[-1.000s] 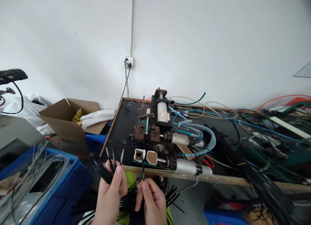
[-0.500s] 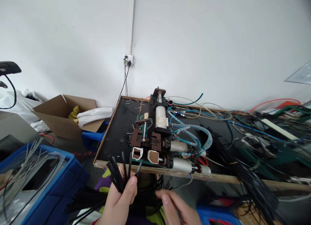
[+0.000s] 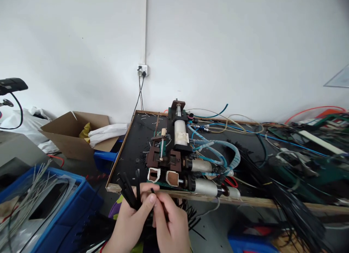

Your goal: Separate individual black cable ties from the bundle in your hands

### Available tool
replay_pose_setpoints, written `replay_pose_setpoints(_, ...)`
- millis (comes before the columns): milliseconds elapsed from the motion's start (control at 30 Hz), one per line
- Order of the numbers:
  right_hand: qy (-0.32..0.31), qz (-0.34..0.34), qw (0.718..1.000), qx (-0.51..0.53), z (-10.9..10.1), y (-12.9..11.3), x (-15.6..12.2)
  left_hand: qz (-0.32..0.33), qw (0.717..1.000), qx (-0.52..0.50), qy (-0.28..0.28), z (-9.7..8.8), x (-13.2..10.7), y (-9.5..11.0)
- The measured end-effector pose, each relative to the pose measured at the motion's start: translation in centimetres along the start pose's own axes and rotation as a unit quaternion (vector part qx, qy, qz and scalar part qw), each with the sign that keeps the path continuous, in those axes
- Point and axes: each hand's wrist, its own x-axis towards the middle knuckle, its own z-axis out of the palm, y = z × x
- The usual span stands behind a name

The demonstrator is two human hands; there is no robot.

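Observation:
Several black cables (image 3: 128,192) stick up out of my left hand (image 3: 132,222), whose fingers are wrapped round them. My right hand (image 3: 172,218) meets the left one at the fingertips. Its thumb and forefinger pinch beside the left thumb, where the short end of one black cable (image 3: 152,190) shows. Just beyond both hands, a pneumatic machine (image 3: 181,133) stands at the front of the bench, with two pale-edged brown jaws (image 3: 172,178) facing each other. More black cables (image 3: 94,229) lie below my left forearm.
A long bundle of black cables (image 3: 291,205) hangs over the bench's wooden edge (image 3: 251,199) at right. Blue air hoses (image 3: 233,153) loop beside the machine. At left are a blue bin (image 3: 65,205) with pale wires and an open cardboard box (image 3: 64,136).
My right hand has moved up and left to meet my left hand, and its fingers have closed at the cable end. My left hand still holds the cables.

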Motion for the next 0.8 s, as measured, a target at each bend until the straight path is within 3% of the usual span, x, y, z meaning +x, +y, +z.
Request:
replay_pose_setpoints(67,-0.028,-0.025,0.999,-0.017,0.0,0.5,0.0,-0.01,1.0,0.01,-0.005,-0.1,0.2,-0.3)
replay_pose_setpoints(133,-0.065,-0.008,0.998,0.006,0.0,1.3,-0.2,-0.028,0.999,-0.005,0.026,-0.3,0.5,-0.8)
replay_pose_setpoints(267,-0.087,0.074,0.979,0.167,0.8,3.6,-0.8,-0.05,0.994,-0.06,0.072,-0.3,1.0,-1.0)
replay_pose_setpoints(333,-0.053,0.113,0.945,0.303,1.6,4.7,-0.7,-0.044,0.991,-0.101,0.081,0.0,1.1,-0.7)
replay_pose_setpoints(433,-0.009,0.154,0.857,0.492,2.9,5.4,-0.1,-0.024,0.98,-0.183,0.079,0.4,1.3,0.0)
replay_pose_setpoints(533,-0.014,0.176,0.794,0.582,3.5,5.2,0.8,-0.004,0.971,-0.229,0.062,0.2,1.5,0.6)
replay_pose_setpoints(667,-0.027,0.197,0.751,0.63,3.6,4.7,1.5,0.001,0.968,-0.241,0.068,-0.4,1.6,1.2)
replay_pose_setpoints(800,-0.037,0.211,0.733,0.646,3.7,4.5,1.6,-0.012,0.967,-0.245,0.07,-0.6,1.4,1.5)
